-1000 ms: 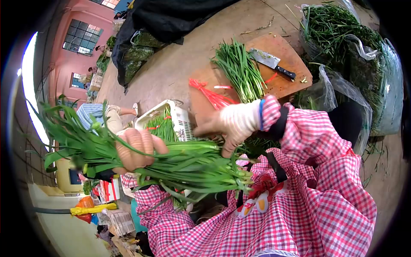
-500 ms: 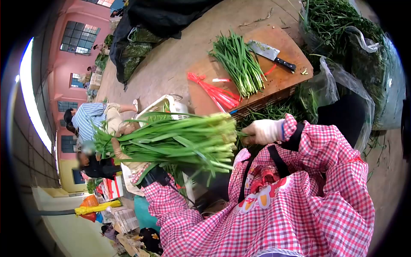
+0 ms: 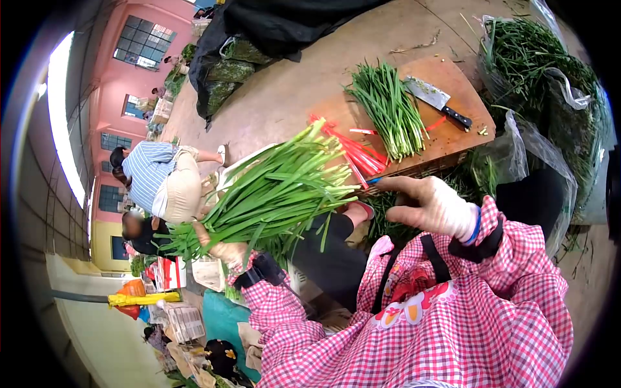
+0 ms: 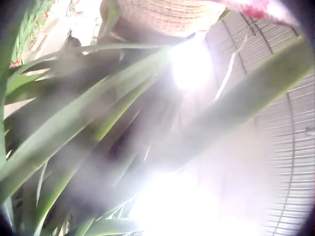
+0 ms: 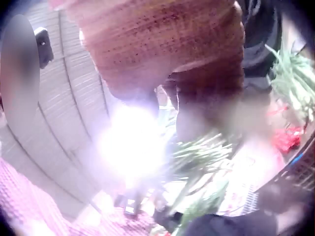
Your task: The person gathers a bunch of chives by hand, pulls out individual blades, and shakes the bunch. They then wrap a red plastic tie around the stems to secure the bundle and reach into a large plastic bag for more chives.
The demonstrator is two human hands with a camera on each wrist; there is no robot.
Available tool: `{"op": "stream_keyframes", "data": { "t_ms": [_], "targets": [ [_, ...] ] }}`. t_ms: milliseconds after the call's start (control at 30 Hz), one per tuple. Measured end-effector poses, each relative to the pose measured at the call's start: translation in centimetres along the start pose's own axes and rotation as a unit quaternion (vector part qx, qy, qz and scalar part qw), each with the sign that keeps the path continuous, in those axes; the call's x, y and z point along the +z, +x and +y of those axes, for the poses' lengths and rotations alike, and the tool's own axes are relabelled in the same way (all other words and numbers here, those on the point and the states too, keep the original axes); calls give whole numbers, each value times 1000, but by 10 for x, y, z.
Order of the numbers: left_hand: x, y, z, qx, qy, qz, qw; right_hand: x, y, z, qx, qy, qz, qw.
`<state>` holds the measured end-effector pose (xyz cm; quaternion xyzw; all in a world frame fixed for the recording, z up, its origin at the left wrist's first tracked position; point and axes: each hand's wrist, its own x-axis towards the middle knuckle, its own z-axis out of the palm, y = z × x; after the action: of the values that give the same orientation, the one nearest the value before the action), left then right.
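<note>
A thick bunch of garlic chives (image 3: 278,187) slants across the middle of the head view, pale stem ends up and to the right. My left hand (image 3: 218,248) grips it near the leafy end, partly covered by leaves. Blades fill much of the left wrist view below the left hand (image 4: 162,17). Right of the stem ends, my right hand (image 3: 432,205) is held apart from the bunch, fingers extended and nothing in its grasp. Another bunch of chives (image 3: 388,113) lies on the wooden board (image 3: 453,81), beside a cleaver (image 3: 430,96) and red ties (image 3: 362,152).
Plastic bags of loose greens (image 3: 540,64) stand at the upper right. A white crate (image 3: 208,273) shows partly behind the left forearm. Another person (image 3: 152,171) in a striped shirt bends over farther off. A black tarp (image 3: 284,26) covers bagged greens at the top.
The right hand has drawn away from the bunch to the right, its fingers now spread out. The left hand has turned the bunch so the stem ends point higher.
</note>
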<state>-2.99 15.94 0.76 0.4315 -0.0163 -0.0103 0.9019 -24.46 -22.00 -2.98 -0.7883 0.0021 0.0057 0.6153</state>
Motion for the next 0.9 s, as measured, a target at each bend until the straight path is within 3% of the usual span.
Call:
{"op": "stream_keyframes", "data": {
  "t_ms": [33, 100, 200, 267, 333, 467, 500, 533, 600, 667, 700, 733, 767, 800, 867, 900],
  "targets": [
    [14, -10, -4, -3, -20, 3, 1000, 11, 4, 3, -58, -1, 43, 997],
    [18, -7, -19, 36, -80, -142, 986, 23, 18, -5, -22, -9, 39, 999],
    [39, -19, -28, 50, -57, -133, 988, 44, 48, 2, -17, -32, 46, 998],
    [44, -20, -33, 69, -42, -123, 989, 56, 64, 4, 85, 62, 19, 994],
    [40, -17, -34, 46, -63, -157, 985, 73, 73, 25, 78, 289, 35, 953],
    [23, -14, -31, -85, -190, -145, 967, 62, 46, 32, 95, 421, -58, 900],
    [13, -9, -31, -72, -173, -128, 974, 65, 41, 48, 47, 419, -112, 900],
    [-2, -1, -31, -78, -169, -129, 974, 58, 29, 52, 20, 361, -122, 924],
    [-34, 16, -29, -92, -162, -130, 974, 38, 8, 54, 67, 378, -220, 897],
    [-53, 24, -29, -103, -153, -104, 977, 20, -2, 83, 86, 169, -271, 944],
    [-55, 24, -30, -105, -151, -89, 979, 10, -8, 91, 58, -40, -267, 961],
    [-49, 21, -30, -106, -149, -74, 980, 1, -10, 87, 27, -246, -252, 936],
    [-44, 16, -33, -73, -92, -90, 989, -10, -10, 80, 72, -357, -294, 883],
    [-41, 13, -35, -60, -78, -84, 992, -16, -6, 60, 156, -417, -281, 850],
    [-36, 11, -37, -32, -52, -72, 995, -20, -8, 80, 28, -325, -93, 941],
    [-37, 12, -39, -12, -32, -46, 998, -21, -3, 73, -46, -303, -26, 952]
  ]
}}
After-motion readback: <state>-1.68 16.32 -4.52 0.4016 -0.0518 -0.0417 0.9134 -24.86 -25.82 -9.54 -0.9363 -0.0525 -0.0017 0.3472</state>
